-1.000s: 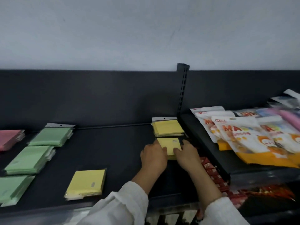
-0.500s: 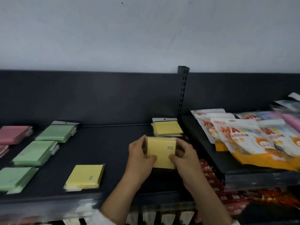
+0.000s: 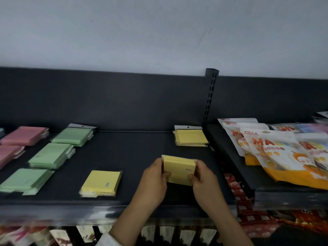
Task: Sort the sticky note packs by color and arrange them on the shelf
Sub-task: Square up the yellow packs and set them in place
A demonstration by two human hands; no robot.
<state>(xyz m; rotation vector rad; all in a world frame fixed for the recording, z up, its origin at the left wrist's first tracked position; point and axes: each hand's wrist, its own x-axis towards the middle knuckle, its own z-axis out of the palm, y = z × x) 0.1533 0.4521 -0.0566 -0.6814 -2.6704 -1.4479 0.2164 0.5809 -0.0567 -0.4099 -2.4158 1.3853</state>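
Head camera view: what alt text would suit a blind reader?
A person's left hand and right hand hold a yellow sticky note pack by its sides over a dark shelf. A back yellow stack and a front yellow stack lie on it, with green stacks and pink stacks further left. Snack bags lie to the right.

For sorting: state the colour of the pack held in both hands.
Yellow; the sticky note pack shows best in the head view.
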